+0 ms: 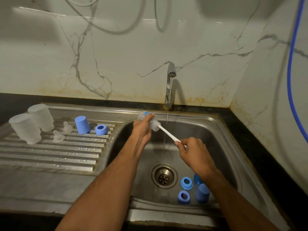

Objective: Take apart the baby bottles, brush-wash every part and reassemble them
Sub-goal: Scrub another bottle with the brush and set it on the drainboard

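My left hand [143, 129] grips a clear baby bottle [150, 121] held sideways over the sink [221, 129]. My right hand [194, 151] holds the white handle of a bottle brush [169, 132], whose head is inside the bottle's mouth. A thin stream runs from the tap [170, 80] just right of the bottle. In the basin lie two blue collar rings [186, 183] [183, 197] and a blue cap [202, 192]; another blue part [196, 179] is half hidden under my right wrist. On the drainboard [50, 154] stand two clear bottles upside down [25, 128] [41, 116], two clear teats [58, 136] [67, 127], a blue cap [82, 124] and a blue ring [101, 129].
The drain [164, 176] sits mid-basin. A marble-look wall backs the sink, and a blue hose [292, 67] hangs down at the right. Dark countertop [260, 147] borders the sink on the right.
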